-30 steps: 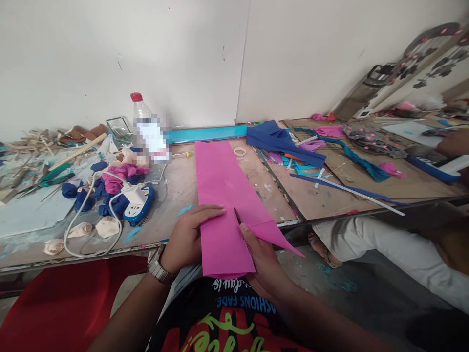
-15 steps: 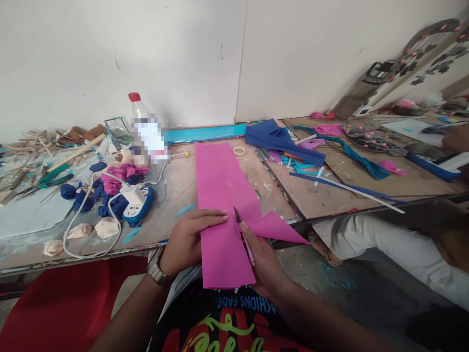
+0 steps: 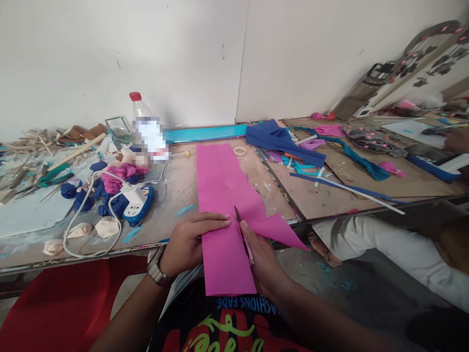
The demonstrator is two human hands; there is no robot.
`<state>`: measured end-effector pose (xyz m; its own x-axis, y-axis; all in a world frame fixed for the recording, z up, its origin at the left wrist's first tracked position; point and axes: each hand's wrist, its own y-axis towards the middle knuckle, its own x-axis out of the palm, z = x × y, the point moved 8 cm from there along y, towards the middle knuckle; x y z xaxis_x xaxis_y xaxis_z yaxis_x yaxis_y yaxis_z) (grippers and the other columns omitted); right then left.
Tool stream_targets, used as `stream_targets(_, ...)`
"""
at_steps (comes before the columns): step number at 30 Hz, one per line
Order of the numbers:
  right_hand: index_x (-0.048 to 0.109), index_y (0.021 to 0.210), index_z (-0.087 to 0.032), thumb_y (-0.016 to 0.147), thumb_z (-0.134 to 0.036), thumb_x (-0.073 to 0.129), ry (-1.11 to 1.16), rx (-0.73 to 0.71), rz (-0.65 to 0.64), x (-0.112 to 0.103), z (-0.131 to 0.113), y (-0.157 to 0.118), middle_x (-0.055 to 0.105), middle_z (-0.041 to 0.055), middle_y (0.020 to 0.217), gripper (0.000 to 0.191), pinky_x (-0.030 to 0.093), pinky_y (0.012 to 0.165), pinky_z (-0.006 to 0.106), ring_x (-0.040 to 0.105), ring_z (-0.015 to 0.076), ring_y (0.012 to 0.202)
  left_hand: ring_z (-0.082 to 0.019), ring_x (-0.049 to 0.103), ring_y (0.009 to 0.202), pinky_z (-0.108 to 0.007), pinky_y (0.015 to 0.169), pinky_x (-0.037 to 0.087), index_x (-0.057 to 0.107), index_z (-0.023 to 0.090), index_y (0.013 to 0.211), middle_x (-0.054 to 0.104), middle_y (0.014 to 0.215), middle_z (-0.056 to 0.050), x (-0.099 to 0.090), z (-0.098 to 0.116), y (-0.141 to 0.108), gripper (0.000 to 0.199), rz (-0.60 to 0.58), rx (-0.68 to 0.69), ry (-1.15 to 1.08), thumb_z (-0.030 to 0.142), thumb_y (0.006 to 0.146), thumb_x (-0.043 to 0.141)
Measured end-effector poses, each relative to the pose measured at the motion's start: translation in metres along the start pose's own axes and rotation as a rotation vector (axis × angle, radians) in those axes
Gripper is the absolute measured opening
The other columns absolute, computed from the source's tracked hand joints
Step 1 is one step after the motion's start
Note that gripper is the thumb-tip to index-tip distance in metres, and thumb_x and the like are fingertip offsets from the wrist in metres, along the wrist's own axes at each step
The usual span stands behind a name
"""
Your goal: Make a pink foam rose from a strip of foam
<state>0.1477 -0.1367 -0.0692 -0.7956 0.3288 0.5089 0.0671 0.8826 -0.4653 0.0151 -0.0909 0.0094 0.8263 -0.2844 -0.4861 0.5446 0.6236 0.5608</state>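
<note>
A long pink paper sheet (image 3: 220, 176) stretches from the table down over its front edge toward my lap. My left hand (image 3: 192, 237) grips the sheet's left side, fingers laid on top and the thumb hidden beneath. In my right hand (image 3: 262, 259) is a pair of scissors (image 3: 238, 215), blades pointing away from me at a cut in the paper. The cut runs lengthwise up from the near end. Right of the blades, a partly cut strip (image 3: 282, 230) curls outward over my right hand.
On the left lie a blue power strip (image 3: 137, 208) with a white cable, fabric-like rosettes (image 3: 108, 227), pliers (image 3: 54, 176) and sticks. A phone (image 3: 152, 139) leans on a bottle. A tape ring (image 3: 240, 151) and blue pieces (image 3: 286, 142) lie beyond. Another person's leg (image 3: 381, 244) is at right.
The paper's near end has shifted slightly toward me, and the cut strip on the right has dipped a little. Both hands stay in nearly the same place.
</note>
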Motion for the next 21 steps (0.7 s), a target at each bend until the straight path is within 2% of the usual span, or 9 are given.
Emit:
stream_targets(16,0.069,0.123,-0.022,0.078,-0.052,0.082,-0.002,-0.028,-0.031,0.0017,-0.0001,0.0027,0.079,0.004,0.092,0.056,0.058,0.076,0.037,0.072,0.0267,0.093,-0.019,0.073,0.11,-0.031,0.094,0.058,0.072,0.026,0.125,0.076,0.121,-0.008,-0.0003,0.0008,-0.0003,0.039,0.017,0.012,0.002,0.015,0.087,0.073)
stream_targets(21,0.072,0.115,-0.019,0.075,-0.054,0.083,0.002,-0.005,-0.054,0.0041,0.0026,0.0043,0.079,0.0052,0.09,0.054,0.058,0.077,0.038,0.072,0.0279,0.093,-0.019,0.072,0.111,-0.031,0.095,0.057,0.072,0.026,0.125,0.075,0.122,-0.008,-0.0003,0.0,-0.0009,0.038,0.001,-0.003,-0.008,0.015,0.088,0.071)
